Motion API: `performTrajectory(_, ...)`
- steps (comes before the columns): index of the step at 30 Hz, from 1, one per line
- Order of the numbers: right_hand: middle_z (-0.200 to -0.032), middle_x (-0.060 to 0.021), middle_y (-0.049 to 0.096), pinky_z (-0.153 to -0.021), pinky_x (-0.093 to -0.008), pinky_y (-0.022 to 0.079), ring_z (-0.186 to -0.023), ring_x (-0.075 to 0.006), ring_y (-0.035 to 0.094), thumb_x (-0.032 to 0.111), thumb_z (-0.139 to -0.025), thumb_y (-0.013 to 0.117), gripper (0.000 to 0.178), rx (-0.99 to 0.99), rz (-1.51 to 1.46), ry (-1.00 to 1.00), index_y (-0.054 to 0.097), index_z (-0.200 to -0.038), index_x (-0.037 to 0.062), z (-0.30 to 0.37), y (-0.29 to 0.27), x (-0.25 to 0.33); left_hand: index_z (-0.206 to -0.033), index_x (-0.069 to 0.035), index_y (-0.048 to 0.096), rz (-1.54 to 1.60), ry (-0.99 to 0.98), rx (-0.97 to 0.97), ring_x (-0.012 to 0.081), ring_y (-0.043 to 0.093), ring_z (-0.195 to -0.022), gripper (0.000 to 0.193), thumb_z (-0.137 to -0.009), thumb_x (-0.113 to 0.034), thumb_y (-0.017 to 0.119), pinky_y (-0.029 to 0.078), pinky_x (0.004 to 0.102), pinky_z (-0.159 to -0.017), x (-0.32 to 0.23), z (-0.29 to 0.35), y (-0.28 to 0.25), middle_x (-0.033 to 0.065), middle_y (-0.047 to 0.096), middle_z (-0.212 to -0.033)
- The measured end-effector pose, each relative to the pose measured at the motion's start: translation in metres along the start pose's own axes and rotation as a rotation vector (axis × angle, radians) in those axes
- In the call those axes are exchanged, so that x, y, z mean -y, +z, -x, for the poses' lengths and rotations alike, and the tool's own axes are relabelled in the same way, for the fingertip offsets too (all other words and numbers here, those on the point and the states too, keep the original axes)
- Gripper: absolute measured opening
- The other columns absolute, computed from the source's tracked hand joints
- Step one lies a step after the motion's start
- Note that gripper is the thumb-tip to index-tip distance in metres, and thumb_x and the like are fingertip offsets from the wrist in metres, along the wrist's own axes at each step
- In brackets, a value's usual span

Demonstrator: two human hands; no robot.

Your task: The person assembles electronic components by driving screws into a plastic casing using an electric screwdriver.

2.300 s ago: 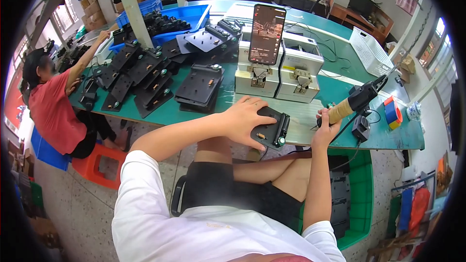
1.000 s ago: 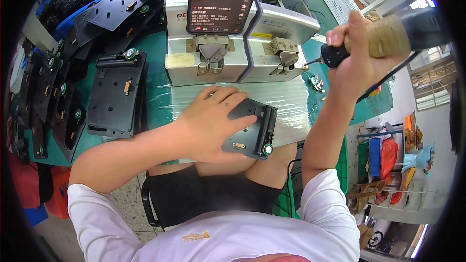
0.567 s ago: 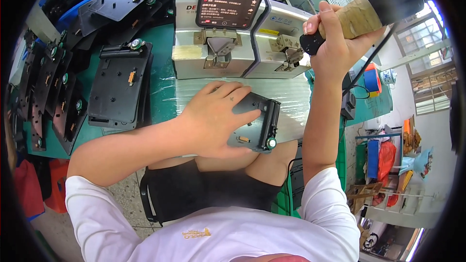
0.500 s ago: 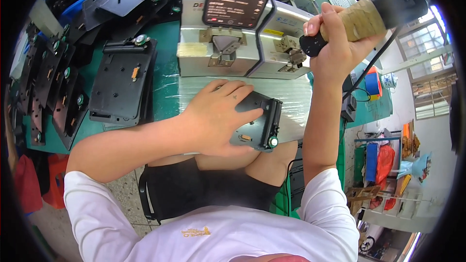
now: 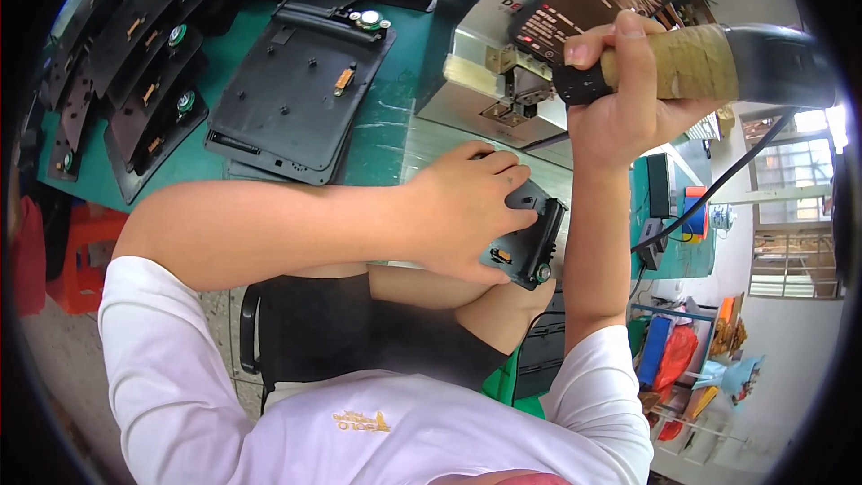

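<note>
Presently, left hand (image 5: 467, 216), fingers apart, rests over a flat black panel (image 5: 521, 238) at the near edge of the green tabletop (image 5: 388, 112); right hand (image 5: 621, 121) has its grip clamped round a cylindrical, tape-wrapped tool (image 5: 699, 65)

A black power tool (image 5: 777, 63) with a tan grip (image 5: 700, 63), upper right, and a black panel (image 5: 530, 235), centre, contrast with a green desk (image 5: 232, 43), left, and a gold-marked white shirt (image 5: 467, 413), below.

A white T-shirt (image 5: 431, 431), perhaps gold-embroidered, meets black shorts (image 5: 314, 332).
</note>
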State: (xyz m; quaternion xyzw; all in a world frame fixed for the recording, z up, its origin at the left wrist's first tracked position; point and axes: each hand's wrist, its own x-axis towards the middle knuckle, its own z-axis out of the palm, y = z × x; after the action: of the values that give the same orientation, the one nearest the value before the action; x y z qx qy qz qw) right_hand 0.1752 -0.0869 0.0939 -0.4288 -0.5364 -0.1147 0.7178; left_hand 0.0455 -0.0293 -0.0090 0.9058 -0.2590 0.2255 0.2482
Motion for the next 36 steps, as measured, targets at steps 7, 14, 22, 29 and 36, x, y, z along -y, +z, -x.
performTrajectory(7, -0.079, -0.0152, 0.063, -0.047, -0.0326, 0.051, -0.049, -0.0186, 0.057, -0.010, -0.085, 0.064, 0.066, -0.032, -0.056, 0.044, 0.020, -0.127, 0.0160, 0.005, 0.003, -0.008, -0.114, -0.011, 0.070, 0.006, -0.013, 0.002, 0.0352, 0.052, -0.120, 0.061, -0.068, -0.052, 0.073, 0.041, 0.0464, -0.101, 0.000, 0.004, 0.000, 0.0219, 0.058, -0.123)
performTrajectory(14, -0.070, -0.0156, 0.059, -0.047, -0.0329, 0.049, -0.048, -0.0195, 0.055, -0.009, -0.084, 0.060, 0.046, -0.006, -0.015, 0.114, 0.031, -0.117, 0.0063, 0.008, 0.006, 0.002, -0.117, -0.013, 0.068, -0.015, -0.047, 0.039, 0.0371, 0.051, -0.124, 0.063, -0.069, -0.053, 0.071, 0.040, 0.0482, -0.103, -0.005, 0.003, 0.003, 0.0233, 0.055, -0.130)
performTrajectory(22, -0.081, -0.0086, 0.055, -0.044, -0.0303, 0.042, -0.052, -0.0139, 0.051, 0.012, -0.097, 0.049, 0.017, 0.003, -0.012, 0.182, 0.053, -0.093, -0.0034, 0.037, -0.048, 0.088, -0.123, -0.014, 0.065, -0.096, -0.202, 0.146, 0.0366, 0.049, -0.128, 0.066, -0.073, -0.056, 0.070, 0.036, 0.0503, -0.106, -0.008, 0.001, 0.000, 0.0234, 0.053, -0.133)
performTrajectory(29, -0.092, -0.0063, 0.046, -0.056, -0.0278, 0.042, -0.060, -0.0114, 0.048, 0.018, -0.103, 0.036, 0.049, -0.105, -0.258, 0.186, 0.029, -0.151, 0.0157, 0.101, -0.107, 0.109, -0.121, -0.012, 0.064, -0.118, -0.162, 0.111, 0.0364, 0.050, -0.124, 0.066, -0.069, -0.051, 0.074, 0.039, 0.0485, -0.103, -0.006, 0.000, 0.002, 0.0206, 0.054, -0.132)
performTrajectory(36, -0.082, -0.0024, 0.052, -0.056, -0.0256, 0.041, -0.056, -0.0087, 0.051, 0.019, -0.094, 0.057, 0.017, -0.242, -0.224, 0.271, 0.052, -0.090, 0.0027, 0.110, -0.119, 0.102, -0.116, -0.012, 0.064, 0.000, -0.097, 0.130, 0.0363, 0.049, -0.124, 0.066, -0.056, -0.034, 0.081, 0.043, 0.0494, -0.098, -0.005, -0.009, 0.004, 0.0154, 0.052, -0.136)
